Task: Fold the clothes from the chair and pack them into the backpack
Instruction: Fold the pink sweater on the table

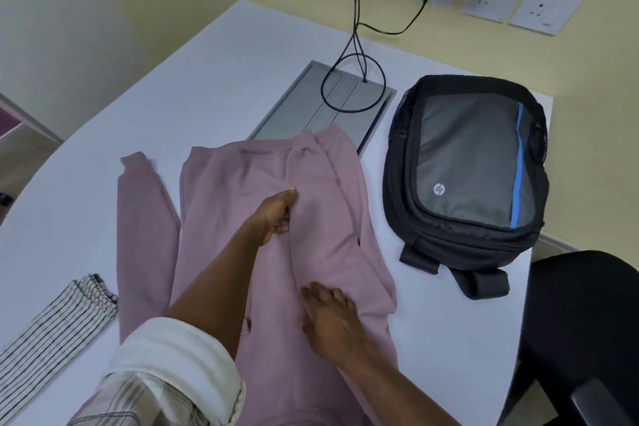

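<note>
A mauve sweatshirt [224, 204] lies spread on the white table [242, 55], one sleeve stretched out to the left and the right side folded over the body. My left hand [276, 214] pinches the folded edge near the garment's middle. My right hand [328, 318] presses flat on the fold lower down, fingers spread. A black and grey backpack [466, 176] with a blue stripe lies flat to the right of the sweatshirt, apart from it, and looks zipped shut. A striped black-and-white garment [58, 325] lies folded at the table's left front.
A grey cable tray [311, 104] is set into the table behind the sweatshirt, with black cables [356, 28] looping up to wall sockets. A black office chair [584, 332] stands at the right, beside the table's edge.
</note>
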A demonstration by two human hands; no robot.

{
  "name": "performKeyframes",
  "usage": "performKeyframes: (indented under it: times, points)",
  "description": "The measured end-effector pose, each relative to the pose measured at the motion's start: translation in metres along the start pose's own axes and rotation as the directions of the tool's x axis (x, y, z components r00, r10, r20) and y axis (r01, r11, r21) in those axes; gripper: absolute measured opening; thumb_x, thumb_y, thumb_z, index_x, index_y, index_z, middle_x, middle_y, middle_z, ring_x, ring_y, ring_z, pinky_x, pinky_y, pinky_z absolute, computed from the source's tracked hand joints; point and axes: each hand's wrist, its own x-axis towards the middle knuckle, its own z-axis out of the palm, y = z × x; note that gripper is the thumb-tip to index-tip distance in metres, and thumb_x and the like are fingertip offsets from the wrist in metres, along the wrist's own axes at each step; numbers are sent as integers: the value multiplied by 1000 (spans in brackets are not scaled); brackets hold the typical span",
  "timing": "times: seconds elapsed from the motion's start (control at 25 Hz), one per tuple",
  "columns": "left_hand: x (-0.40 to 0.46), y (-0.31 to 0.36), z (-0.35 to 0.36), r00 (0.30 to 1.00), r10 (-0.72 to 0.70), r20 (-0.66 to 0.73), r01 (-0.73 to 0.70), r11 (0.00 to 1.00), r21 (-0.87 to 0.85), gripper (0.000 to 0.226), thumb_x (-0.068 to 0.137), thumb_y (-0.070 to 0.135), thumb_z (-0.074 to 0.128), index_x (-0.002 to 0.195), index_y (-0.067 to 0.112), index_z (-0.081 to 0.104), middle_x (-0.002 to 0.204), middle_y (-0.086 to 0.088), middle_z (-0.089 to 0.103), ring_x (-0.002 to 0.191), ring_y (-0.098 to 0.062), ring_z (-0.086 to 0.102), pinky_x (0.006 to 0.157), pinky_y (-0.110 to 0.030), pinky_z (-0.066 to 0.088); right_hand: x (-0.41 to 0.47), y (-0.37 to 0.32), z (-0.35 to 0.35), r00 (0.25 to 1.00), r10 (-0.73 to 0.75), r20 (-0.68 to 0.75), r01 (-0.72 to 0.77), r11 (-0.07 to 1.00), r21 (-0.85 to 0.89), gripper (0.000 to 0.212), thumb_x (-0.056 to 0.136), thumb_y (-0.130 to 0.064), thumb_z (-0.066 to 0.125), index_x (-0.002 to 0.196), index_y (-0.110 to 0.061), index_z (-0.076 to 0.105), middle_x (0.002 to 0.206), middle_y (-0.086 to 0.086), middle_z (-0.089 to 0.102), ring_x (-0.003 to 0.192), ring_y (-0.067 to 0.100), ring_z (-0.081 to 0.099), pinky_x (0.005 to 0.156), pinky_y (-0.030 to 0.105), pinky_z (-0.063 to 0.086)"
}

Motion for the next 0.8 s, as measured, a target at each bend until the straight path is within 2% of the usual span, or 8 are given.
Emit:
performKeyframes:
  times: [0.2, 0.36, 0.4, 0.52, 0.56, 0.64, 0.72, 0.8]
  points:
    - [20, 19, 8, 986, 134, -96, -135, 991, -10, 17, 95, 34, 62, 100, 20, 69, 91, -1, 63, 82, -19, 55, 82, -39, 50, 8, 8, 0, 999, -23, -30, 25, 999, 45, 54, 93, -33, 48, 146, -25, 40, 154, -3, 36, 132, 29, 39, 112, 42, 30]
    - [20, 15, 6, 984, 174, -47, -171, 984, 56, 37, 101, 40, 51, 129, 18, 58, 121, 2, 60, 109, -20, 56, 103, -39, 45, 7, 9, 5, 996, -5, -84, 12, 997, 79, 49, 93, -27, 48, 141, -25, 46, 148, -5, 44, 127, 27, 45, 109, 41, 35]
    - [16, 12, 6, 980, 195, -31, -191, 977, 89, 35, 101, 41, 50, 128, 20, 58, 123, 2, 59, 112, -20, 56, 103, -38, 45, 7, 7, 6, 995, 10, -96, -2, 997, 79, 47, 92, -27, 48, 139, -24, 48, 145, -5, 47, 123, 27, 47, 107, 42, 38]
    - [-1, 8, 0, 964, 257, -63, -244, 956, 162, 14, 103, 35, 49, 101, 27, 60, 101, 9, 60, 92, -11, 55, 82, -27, 47, 10, -2, 5, 975, 48, -217, -30, 996, 82, 42, 86, -25, 54, 128, -22, 58, 130, -3, 58, 109, 27, 56, 94, 40, 47]
    - [-9, 7, -5, 961, 264, -76, -247, 951, 185, 13, 103, 33, 49, 100, 25, 59, 100, 8, 59, 91, -11, 54, 80, -27, 46, 9, -8, 2, 968, 58, -245, -35, 995, 96, 42, 87, -24, 55, 128, -21, 58, 130, -3, 58, 109, 27, 56, 93, 39, 47]
    - [-22, 1, -22, 962, 260, -88, -236, 947, 219, 21, 103, 34, 50, 116, 21, 60, 116, 2, 58, 104, -16, 53, 93, -32, 46, 9, -20, -6, 969, 60, -239, -32, 993, 116, 44, 92, -23, 52, 136, -19, 51, 138, -2, 52, 117, 26, 50, 98, 37, 42]
    - [-35, -6, -43, 959, 254, -124, -217, 943, 251, 45, 101, 39, 52, 137, 14, 53, 137, -3, 53, 123, -21, 50, 109, -42, 41, 7, -33, -8, 967, 41, -250, -8, 991, 134, 46, 95, -25, 50, 140, -18, 47, 142, -1, 48, 120, 25, 47, 101, 36, 39]
    - [-48, -15, -67, 952, 266, -154, -218, 937, 273, 52, 99, 43, 53, 142, 12, 50, 145, -5, 50, 131, -25, 48, 111, -46, 40, 2, -49, -6, 965, 22, -263, 19, 988, 153, 47, 95, -25, 51, 141, -17, 46, 142, -1, 47, 121, 24, 45, 102, 35, 39]
